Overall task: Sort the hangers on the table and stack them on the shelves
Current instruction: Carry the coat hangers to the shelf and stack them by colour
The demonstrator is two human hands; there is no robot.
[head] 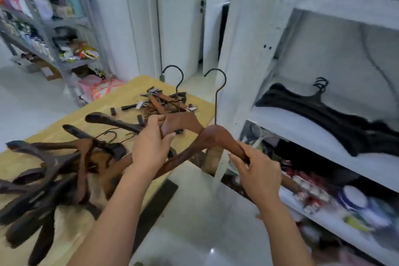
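While both hands are up over the near edge of the table (64,129), each has its own brown wooden hanger. Right hand (259,175) is curled around the right arm of the front hanger (213,136), fingers wrapped over the wood w/ thumb on top, so it's gripping, not spread. That hanger's black hook (218,84) sticks straight up in front of the white shelf unit (323,127). Its left arm runs down and left, passing behind the left forearm.

Left hand (151,144) is closed on a second brown hanger (181,121) just behind the first, fingers hooked over the top edge and thumb pressing from the front. Its hook (174,77) also points up.

Rest of the hangers are on the yellowish table top: a big messy pile of dark ones (43,168) at the left, overlapping every which way, and a smaller heap of clip hangers (166,101) at the far end, near the table corner.

On the middle shelf to the right there's a stack of black hangers (336,119) lying flat, hooks toward the back wall. Lower shelves hold misc stuff, too blurry to ID. Bg left has another rack (54,28) full of blurry items.
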